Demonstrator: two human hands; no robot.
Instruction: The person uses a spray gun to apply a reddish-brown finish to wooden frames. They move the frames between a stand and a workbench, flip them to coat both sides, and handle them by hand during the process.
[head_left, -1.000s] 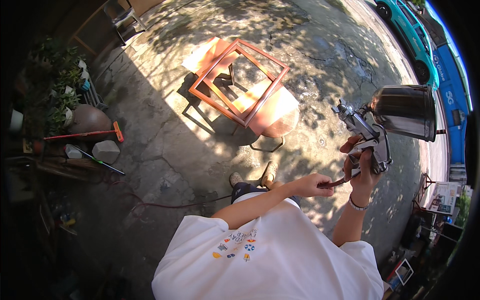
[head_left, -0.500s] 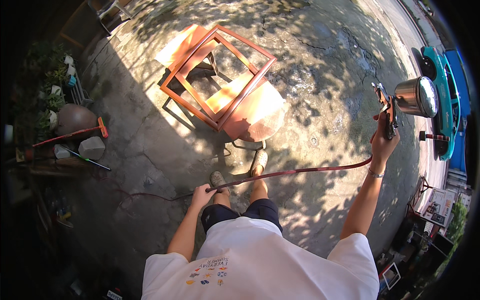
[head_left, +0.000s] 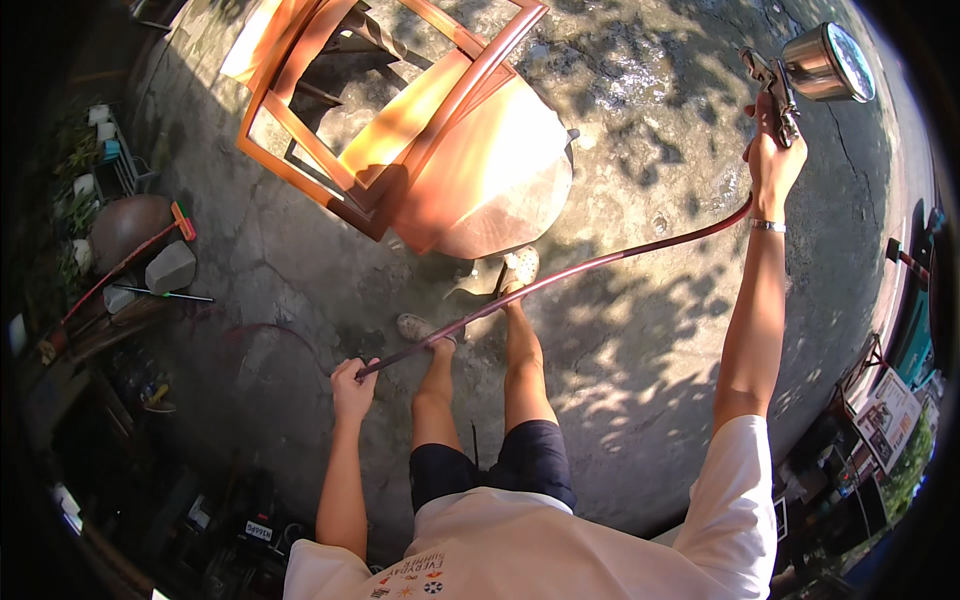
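My right hand (head_left: 775, 160) is closed on a metal spray gun (head_left: 770, 95) with a shiny silver cup (head_left: 826, 62), raised at the upper right. A dark red hose (head_left: 600, 262) runs from below the gun down to my left hand (head_left: 353, 385), whose fingers are wrapped round it at lower centre-left. Ahead of my feet, an orange-brown wooden frame (head_left: 462, 100) lies over reddish boards (head_left: 398, 125) and a round-edged tabletop or seat (head_left: 515, 190), all partly in sunlight at the upper centre.
Cracked concrete (head_left: 660, 340) surrounds my sandalled feet (head_left: 520, 268). Along the left are potted plants (head_left: 80, 210), a brown round pot (head_left: 128, 230), an orange squeegee (head_left: 182, 222) and pale blocks (head_left: 170, 270). At the right edge, a teal car (head_left: 915, 330) and a signboard (head_left: 885, 415) stand.
My right hand has raised the gun upward and outward. My left hand has slid or moved down-left along the hose, which is now stretched longer. The furniture appears nearer and higher in view.
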